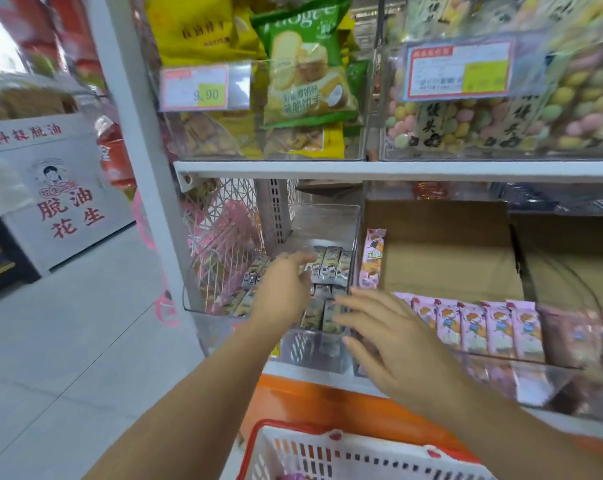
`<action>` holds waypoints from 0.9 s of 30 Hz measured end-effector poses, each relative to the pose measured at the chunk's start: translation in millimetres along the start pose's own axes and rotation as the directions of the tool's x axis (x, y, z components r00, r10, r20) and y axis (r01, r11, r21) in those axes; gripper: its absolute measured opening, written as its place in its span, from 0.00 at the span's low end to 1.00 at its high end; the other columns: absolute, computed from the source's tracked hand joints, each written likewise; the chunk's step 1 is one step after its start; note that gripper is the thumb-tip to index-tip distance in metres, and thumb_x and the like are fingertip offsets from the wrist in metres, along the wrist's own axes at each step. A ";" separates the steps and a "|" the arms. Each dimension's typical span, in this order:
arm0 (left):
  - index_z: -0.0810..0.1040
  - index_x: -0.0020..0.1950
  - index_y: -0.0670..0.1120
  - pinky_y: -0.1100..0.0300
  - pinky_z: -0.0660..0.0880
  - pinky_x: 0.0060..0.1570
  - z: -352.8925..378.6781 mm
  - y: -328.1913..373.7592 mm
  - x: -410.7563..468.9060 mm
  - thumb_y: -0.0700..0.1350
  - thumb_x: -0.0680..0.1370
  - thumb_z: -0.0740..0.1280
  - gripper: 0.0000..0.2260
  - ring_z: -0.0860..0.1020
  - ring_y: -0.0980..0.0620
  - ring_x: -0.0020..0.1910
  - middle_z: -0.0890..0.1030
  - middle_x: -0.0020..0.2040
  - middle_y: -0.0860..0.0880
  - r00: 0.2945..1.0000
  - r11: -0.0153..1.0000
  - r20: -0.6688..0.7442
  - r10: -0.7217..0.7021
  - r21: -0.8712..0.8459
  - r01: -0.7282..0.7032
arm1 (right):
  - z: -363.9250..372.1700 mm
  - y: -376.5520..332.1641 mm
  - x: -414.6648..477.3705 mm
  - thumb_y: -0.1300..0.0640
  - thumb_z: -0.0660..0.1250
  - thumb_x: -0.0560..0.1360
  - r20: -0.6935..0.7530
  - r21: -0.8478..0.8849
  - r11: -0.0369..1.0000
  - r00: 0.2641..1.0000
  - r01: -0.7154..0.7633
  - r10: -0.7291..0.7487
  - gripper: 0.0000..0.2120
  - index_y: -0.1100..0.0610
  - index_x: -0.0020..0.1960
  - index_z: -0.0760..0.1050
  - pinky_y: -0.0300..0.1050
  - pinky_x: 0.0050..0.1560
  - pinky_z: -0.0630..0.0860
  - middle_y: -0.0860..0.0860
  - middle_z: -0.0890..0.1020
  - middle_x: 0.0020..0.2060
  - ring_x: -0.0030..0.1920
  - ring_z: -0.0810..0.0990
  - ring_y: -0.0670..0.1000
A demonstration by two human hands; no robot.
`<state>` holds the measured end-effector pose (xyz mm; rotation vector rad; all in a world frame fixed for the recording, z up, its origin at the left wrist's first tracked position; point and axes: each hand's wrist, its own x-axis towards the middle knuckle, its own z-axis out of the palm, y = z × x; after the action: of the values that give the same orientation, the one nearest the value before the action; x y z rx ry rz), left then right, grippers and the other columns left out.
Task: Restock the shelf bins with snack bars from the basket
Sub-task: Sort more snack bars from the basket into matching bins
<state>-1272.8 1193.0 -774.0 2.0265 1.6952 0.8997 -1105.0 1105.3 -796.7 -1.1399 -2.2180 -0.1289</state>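
Note:
A clear plastic bin on the lower shelf holds several grey snack bars stood in rows. My left hand reaches into this bin with fingers extended over the bars and holds nothing I can see. My right hand hovers with fingers spread at the bin's front right corner, touching or just above the front bars. To the right, a second clear bin holds a row of pink snack bars, with one pink bar standing upright. The white basket with a red rim sits below.
A brown cardboard box fills the back of the right bin area. The upper shelf carries clear bins of yellow and green biscuit bags and pastel sweets. An orange ledge runs under the bins. A white display box stands on the left floor.

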 end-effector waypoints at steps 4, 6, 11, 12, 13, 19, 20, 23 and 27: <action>0.76 0.63 0.48 0.60 0.71 0.56 5.1 0.9 -72.3 0.36 0.79 0.60 0.15 0.75 0.56 0.55 0.77 0.58 0.52 0.948 0.955 -0.266 0.173 -0.192 -0.228 | -2.1 -32.3 -45.5 0.50 0.54 0.81 0.023 0.046 0.997 0.998 0.057 -0.058 0.15 0.52 0.50 0.79 0.39 0.56 0.69 0.46 0.80 0.49 0.51 0.75 0.46; 0.76 0.61 0.47 0.66 0.70 0.55 15.8 -5.5 -103.6 0.36 0.78 0.60 0.14 0.73 0.59 0.53 0.77 0.54 0.53 0.922 0.935 -0.317 0.222 -0.200 -0.294 | 1.3 -39.2 -67.7 0.50 0.57 0.79 0.100 0.037 0.997 0.993 0.064 -0.067 0.14 0.53 0.50 0.79 0.38 0.53 0.70 0.46 0.81 0.47 0.49 0.76 0.46; 0.79 0.58 0.45 0.72 0.68 0.49 63.9 -37.8 -171.3 0.38 0.77 0.60 0.13 0.75 0.59 0.51 0.78 0.51 0.54 0.945 0.944 -0.250 0.209 -0.201 -0.262 | 14.5 -35.8 -129.5 0.52 0.60 0.78 0.317 -0.011 0.996 0.944 -0.093 0.092 0.11 0.51 0.51 0.80 0.39 0.45 0.74 0.45 0.81 0.45 0.45 0.77 0.47; 0.78 0.59 0.45 0.75 0.67 0.49 75.0 -46.9 -183.5 0.36 0.77 0.61 0.13 0.75 0.59 0.50 0.77 0.51 0.54 0.956 0.948 -0.216 0.198 -0.205 -0.243 | 18.9 -32.0 -142.2 0.52 0.60 0.79 0.375 -0.032 0.987 0.913 -0.159 0.160 0.11 0.50 0.55 0.79 0.41 0.50 0.75 0.45 0.80 0.50 0.49 0.76 0.46; 0.78 0.60 0.46 0.77 0.67 0.48 86.8 -57.5 -195.7 0.36 0.77 0.61 0.14 0.76 0.59 0.49 0.77 0.52 0.55 0.972 0.956 -0.160 0.173 -0.210 -0.205 | 24.4 -26.7 -156.2 0.52 0.59 0.81 0.459 -0.047 0.970 0.857 -0.238 0.233 0.12 0.50 0.60 0.76 0.41 0.56 0.73 0.44 0.78 0.56 0.55 0.74 0.45; 0.73 0.66 0.53 0.58 0.71 0.54 144.9 -113.0 -251.4 0.44 0.79 0.60 0.16 0.77 0.51 0.56 0.76 0.63 0.53 0.967 0.999 0.256 0.009 0.037 -0.019 | 60.9 6.4 -221.6 0.50 0.56 0.82 0.752 -0.209 0.839 0.466 -0.502 0.466 0.16 0.49 0.69 0.68 0.43 0.66 0.67 0.45 0.71 0.68 0.66 0.70 0.47; 0.70 0.68 0.54 0.56 0.69 0.57 153.2 -119.9 -256.8 0.44 0.79 0.60 0.17 0.75 0.49 0.60 0.75 0.65 0.52 0.943 0.993 0.332 -0.014 0.113 -0.025 | 66.8 12.7 -229.7 0.51 0.57 0.82 0.767 -0.232 0.828 0.428 -0.511 0.479 0.17 0.49 0.70 0.68 0.44 0.65 0.68 0.46 0.71 0.68 0.65 0.71 0.48; 0.59 0.74 0.58 0.46 0.55 0.71 175.9 -136.4 -272.2 0.48 0.81 0.58 0.22 0.61 0.47 0.73 0.64 0.74 0.53 0.826 0.950 0.541 -0.159 0.311 -0.021 | 85.5 25.0 -246.3 0.53 0.58 0.81 0.768 -0.261 0.811 0.396 -0.524 0.503 0.20 0.50 0.73 0.64 0.46 0.62 0.71 0.50 0.71 0.68 0.61 0.75 0.51; 0.57 0.76 0.57 0.34 0.47 0.71 192.6 -151.3 -286.5 0.53 0.82 0.54 0.21 0.47 0.47 0.77 0.51 0.78 0.52 0.634 0.908 0.701 -0.327 0.419 0.005 | 116.7 32.0 -258.3 0.56 0.59 0.81 0.800 -0.301 0.831 0.351 -0.468 0.487 0.26 0.53 0.77 0.55 0.33 0.38 0.69 0.55 0.70 0.70 0.46 0.78 0.52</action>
<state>-1281.6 975.2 -1081.5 1.9716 1.5527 -0.3984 -1028.3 986.3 -1044.3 -2.1736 -2.4979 0.8864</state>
